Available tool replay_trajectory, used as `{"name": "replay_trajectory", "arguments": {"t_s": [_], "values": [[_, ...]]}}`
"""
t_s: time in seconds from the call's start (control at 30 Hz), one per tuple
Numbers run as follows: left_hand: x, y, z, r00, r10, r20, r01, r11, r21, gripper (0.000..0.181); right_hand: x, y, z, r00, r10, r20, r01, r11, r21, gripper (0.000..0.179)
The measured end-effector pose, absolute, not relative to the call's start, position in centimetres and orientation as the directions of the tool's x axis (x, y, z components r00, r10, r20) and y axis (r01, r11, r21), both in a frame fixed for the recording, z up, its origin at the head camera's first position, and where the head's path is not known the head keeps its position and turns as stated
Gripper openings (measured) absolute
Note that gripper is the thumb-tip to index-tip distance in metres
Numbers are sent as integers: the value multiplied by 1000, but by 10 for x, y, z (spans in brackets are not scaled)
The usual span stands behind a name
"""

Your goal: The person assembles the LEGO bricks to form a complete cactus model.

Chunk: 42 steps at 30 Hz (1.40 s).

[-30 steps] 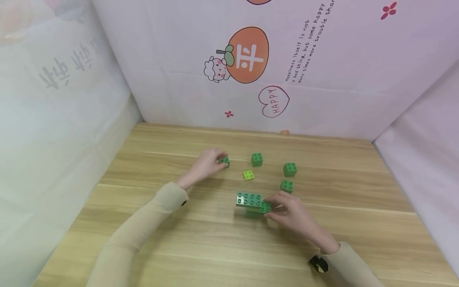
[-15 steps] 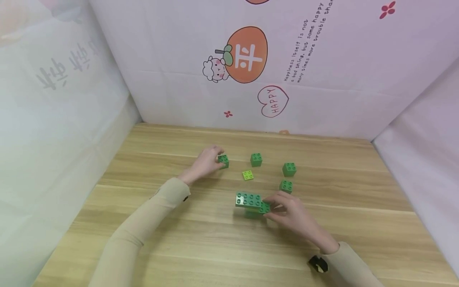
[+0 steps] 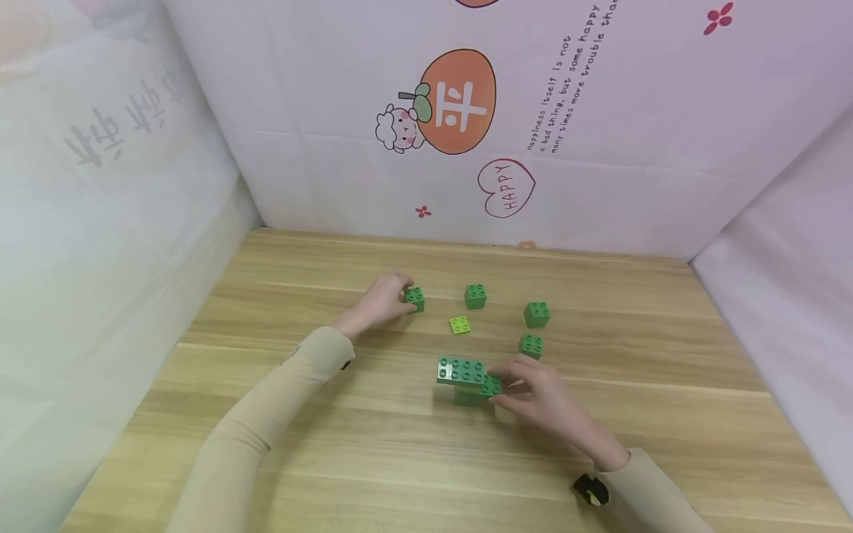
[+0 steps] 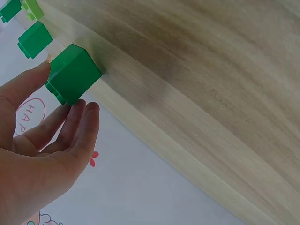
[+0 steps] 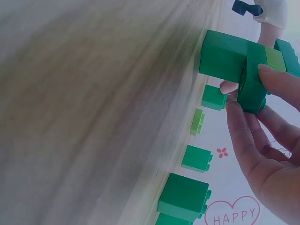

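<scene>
Plain green colours the block (image 3: 415,300) in the fingers of the left hand (image 3: 382,302) and the brick (image 3: 491,386) in those of the right hand (image 3: 548,398). Beside the right fingers, the stack (image 5: 224,55) is green with a lime layer (image 5: 275,58). Between both hands' fingers lies a lime plate (image 3: 460,325). Beyond them, the white backdrop (image 3: 320,170) bears a red-outlined heart (image 3: 506,188) and an orange fruit (image 3: 458,102).

Wood-grain table (image 3: 373,474); white backdrop (image 3: 313,89) behind, printed "HAPPY" heart (image 3: 508,188).

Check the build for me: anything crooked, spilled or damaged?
Nothing looks spilled or damaged. Only the stack looks lopsided: its top brick overhangs the base brick on the head view's left, while a lower brick pinched by the right hand juts out to the right. That may be deliberate.
</scene>
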State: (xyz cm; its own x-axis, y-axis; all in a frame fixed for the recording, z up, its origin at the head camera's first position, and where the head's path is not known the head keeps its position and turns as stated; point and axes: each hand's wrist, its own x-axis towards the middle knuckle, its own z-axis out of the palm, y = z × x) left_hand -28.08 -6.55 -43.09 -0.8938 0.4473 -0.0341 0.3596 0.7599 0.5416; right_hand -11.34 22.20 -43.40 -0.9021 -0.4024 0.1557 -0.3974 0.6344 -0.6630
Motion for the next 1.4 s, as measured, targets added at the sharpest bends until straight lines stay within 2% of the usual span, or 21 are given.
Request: {"name": "replay_trajectory", "arguments": {"t_s": [0.3, 0.8, 1.03, 1.4], "values": [[-283, -65, -432, -894, 447, -40, 348, 748, 565, 41, -113, 223, -435, -896, -412, 164, -408, 621, -670, 35], [-281, -66, -429, -892, 453, -7, 370, 738, 565, 37, -114, 222, -436, -885, -420, 203, -440, 607, -662, 35], [-275, -65, -427, -887, 459, 45, 402, 722, 563, 36, -114, 222, -436, -895, -410, 174, -413, 616, -671, 35], [-259, -63, -413, -872, 484, 72, 418, 659, 625, 33, -115, 222, -435, -889, -423, 178, -425, 613, -666, 36]]}}
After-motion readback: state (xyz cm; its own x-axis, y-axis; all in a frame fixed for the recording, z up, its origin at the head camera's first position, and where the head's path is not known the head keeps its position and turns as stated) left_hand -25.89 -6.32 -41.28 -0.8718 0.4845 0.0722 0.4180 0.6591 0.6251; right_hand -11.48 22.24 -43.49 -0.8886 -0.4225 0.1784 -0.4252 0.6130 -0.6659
